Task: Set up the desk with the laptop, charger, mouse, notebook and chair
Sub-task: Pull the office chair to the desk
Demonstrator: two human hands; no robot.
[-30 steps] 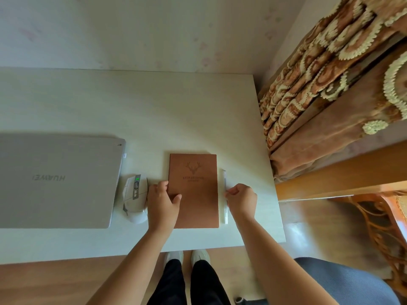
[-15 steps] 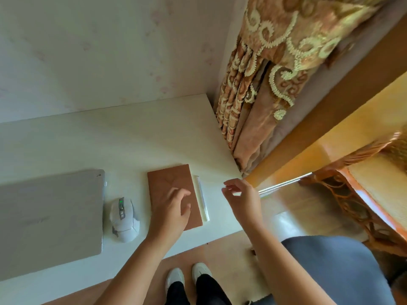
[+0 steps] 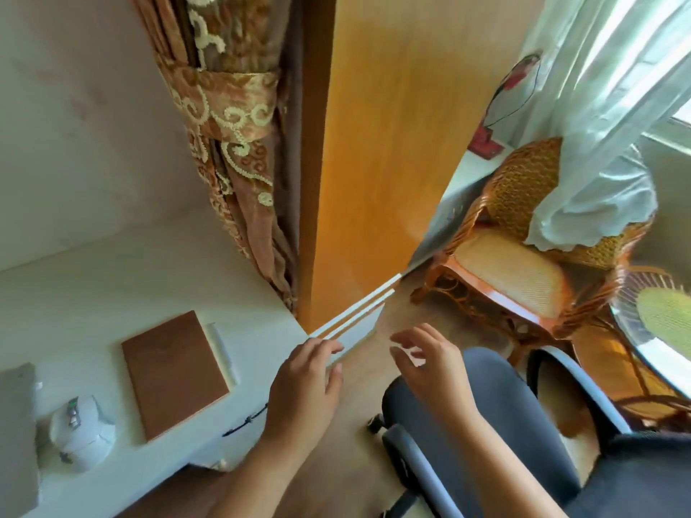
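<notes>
Office chair (image 3: 486, 424): partly behind the right hand (image 3: 430, 364), backrest cut off.
Hands: both empty, fingers spread; left hand (image 3: 304, 390) off the desk (image 3: 93, 293).
Laptop (image 3: 17, 424): mostly out of frame.

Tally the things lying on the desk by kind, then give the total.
Laptop: 1
Mouse: 1
Notebook: 1
Pen: 1
Total: 4
</notes>
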